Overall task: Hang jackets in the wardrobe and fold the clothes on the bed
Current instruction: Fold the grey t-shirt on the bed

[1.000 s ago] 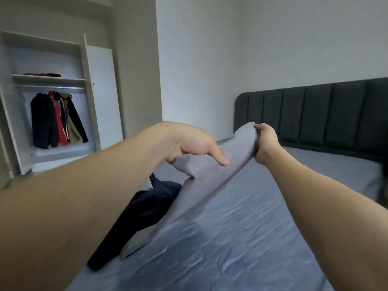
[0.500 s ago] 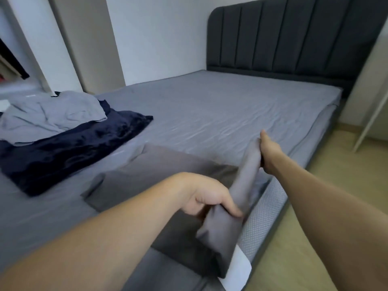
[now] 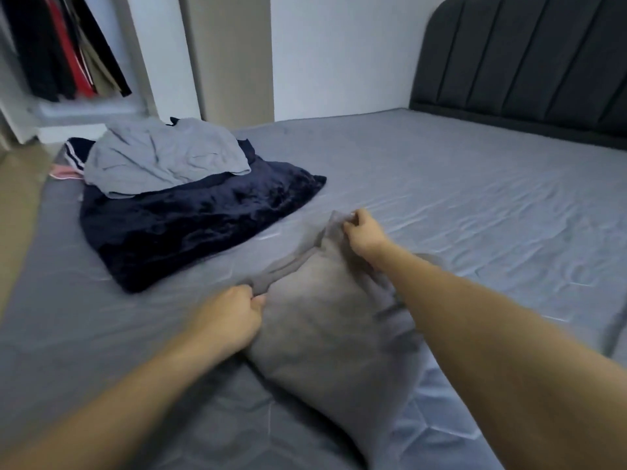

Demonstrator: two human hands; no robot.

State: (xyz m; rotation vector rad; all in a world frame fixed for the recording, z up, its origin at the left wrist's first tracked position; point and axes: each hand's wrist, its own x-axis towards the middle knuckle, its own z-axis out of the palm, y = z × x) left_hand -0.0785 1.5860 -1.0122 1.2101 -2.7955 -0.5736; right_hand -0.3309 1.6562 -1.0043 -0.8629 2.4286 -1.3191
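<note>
Broadly filling the view: bed (image 3: 441,205) under a wrinkled grey sheet, dark padded headboard (image 3: 529,62) at far right. Beyond the far left corner: open wardrobe (image 3: 20,106), with black, red and beige jackets (image 3: 64,49) hanging inside. Spread on the left part of the mattress: navy velvety garment (image 3: 190,222), topped by a crumpled light grey shirt (image 3: 163,157); under both, at the far left edge, a dark piece with white stripes and a bit of pink, too small to identify. Lying flat on the near side of the bed, between both arms: grey garment (image 3: 325,320), somewhat blurred, long axis running from the near edge toward the middle of the mattress. Gripping its left edge near a folded seam: left hand (image 3: 230,317), fingers curled and thumb pressed against the cloth. Holding its far corner, slightly lifted off the sheet: right hand (image 3: 363,232), fingers (image 3: 349,222) pinching the fabric. Close beside the navy garment, not touching it as far as can be told.
</note>
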